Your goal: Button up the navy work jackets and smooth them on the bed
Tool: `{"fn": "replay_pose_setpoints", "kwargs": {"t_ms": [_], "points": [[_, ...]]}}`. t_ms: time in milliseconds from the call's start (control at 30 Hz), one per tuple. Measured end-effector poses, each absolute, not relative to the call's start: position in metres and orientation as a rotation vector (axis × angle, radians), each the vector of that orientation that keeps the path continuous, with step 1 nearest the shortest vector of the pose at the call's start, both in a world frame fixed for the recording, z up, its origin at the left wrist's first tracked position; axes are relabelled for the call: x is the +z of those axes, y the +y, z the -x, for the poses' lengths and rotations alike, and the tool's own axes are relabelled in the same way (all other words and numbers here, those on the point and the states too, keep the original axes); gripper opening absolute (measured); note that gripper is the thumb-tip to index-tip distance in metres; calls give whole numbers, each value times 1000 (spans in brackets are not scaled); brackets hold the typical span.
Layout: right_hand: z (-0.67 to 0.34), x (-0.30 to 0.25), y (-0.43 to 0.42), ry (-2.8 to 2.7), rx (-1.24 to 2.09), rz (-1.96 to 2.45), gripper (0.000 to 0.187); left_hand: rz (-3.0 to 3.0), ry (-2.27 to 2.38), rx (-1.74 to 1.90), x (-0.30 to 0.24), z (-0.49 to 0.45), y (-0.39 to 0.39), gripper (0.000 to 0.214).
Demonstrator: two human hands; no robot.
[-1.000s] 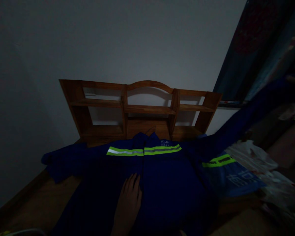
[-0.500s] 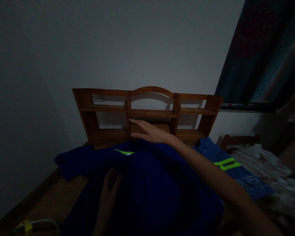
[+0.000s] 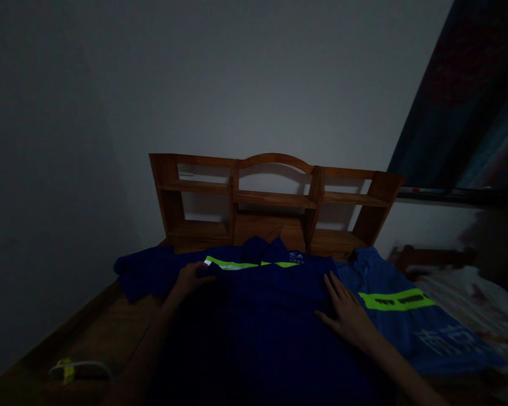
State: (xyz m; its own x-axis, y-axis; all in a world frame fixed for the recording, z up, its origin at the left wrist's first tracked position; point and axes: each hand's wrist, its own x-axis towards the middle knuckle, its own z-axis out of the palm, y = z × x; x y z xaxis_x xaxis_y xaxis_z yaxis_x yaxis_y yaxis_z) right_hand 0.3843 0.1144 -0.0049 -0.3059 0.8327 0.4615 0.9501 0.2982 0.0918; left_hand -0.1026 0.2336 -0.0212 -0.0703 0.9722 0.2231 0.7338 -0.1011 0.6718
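Observation:
A dark blue work shirt [image 3: 237,253] with a collar, a small white chest print and a yellow-green reflective stripe lies spread across the wooden desk. Over its front lies dark blue cloth [image 3: 262,316], its upper edge just below the stripe; whether it is part of the same shirt I cannot tell. At the left end of that edge, my left hand [image 3: 191,280] is closed, thumb and fingers pinching the cloth. My right hand [image 3: 346,310] rests flat near the right end, fingers stretched out and apart.
A lighter blue shirt [image 3: 389,327] with a yellow-green band and white lettering lies to the right. Behind the clothes stands a wooden shelf unit [image 3: 275,198] against the wall. A pale cable with a yellow tag [image 3: 69,372] lies on the desk [image 3: 105,327] at lower left.
My right hand has come down from in front of the shelf onto the cloth at right. My left hand has moved up to the cloth's edge. The collar and more of the stripe now show.

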Motion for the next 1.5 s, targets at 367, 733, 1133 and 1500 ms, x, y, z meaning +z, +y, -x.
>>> {"fn": "replay_pose_setpoints", "kwargs": {"t_ms": [367,733,1133,1500], "points": [[-406,-25,95,-2305,-675,1434,33,-2021,1783,1493,22,90,221,35],[-406,-15,108,-2034,-292,1650,45,-2075,1821,1542,40,90,205,27],[-465,13,216,-1944,82,1661,53,-2571,1549,1463,5,-34,104,17],[-452,37,285,-1868,144,1816,27,-3177,1010,565,-7,-210,142,35]]}}
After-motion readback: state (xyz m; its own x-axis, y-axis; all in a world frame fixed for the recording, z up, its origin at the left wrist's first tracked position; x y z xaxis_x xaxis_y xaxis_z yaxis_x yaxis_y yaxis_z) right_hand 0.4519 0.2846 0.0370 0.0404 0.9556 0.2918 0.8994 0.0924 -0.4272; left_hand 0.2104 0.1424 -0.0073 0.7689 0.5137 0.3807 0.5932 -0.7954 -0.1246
